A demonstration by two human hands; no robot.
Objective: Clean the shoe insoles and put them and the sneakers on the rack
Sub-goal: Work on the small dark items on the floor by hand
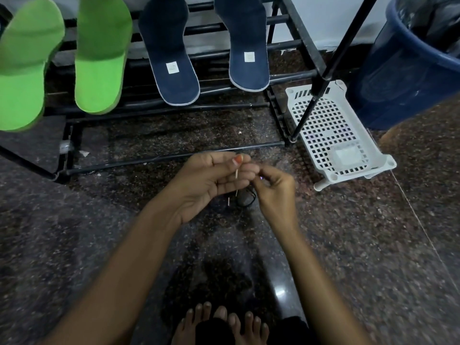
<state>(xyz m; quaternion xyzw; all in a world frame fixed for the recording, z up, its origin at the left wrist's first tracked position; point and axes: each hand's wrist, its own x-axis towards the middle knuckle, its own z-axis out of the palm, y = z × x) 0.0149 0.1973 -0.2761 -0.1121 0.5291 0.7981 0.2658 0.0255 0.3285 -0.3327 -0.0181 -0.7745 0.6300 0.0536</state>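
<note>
Four insoles lie on the black metal-bar rack (293, 76): two green insoles (99, 70) of smooth foam at its left end and two navy insoles (171, 46), fabric-topped with pale edging and a small square label each, toward its right end. In front of the rack, the left hand (209, 180) is palm up, its grip pinching one thin pale stick (236, 174). The right hand (273, 188) has fingertips drawn together against it; I cannot tell what its grip holds. A second stick (228, 201) lies on the speckled stone floor (373, 245). Right of the rack sit one white perforated plastic basket (331, 130) and one blue bucket (398, 70).
</note>
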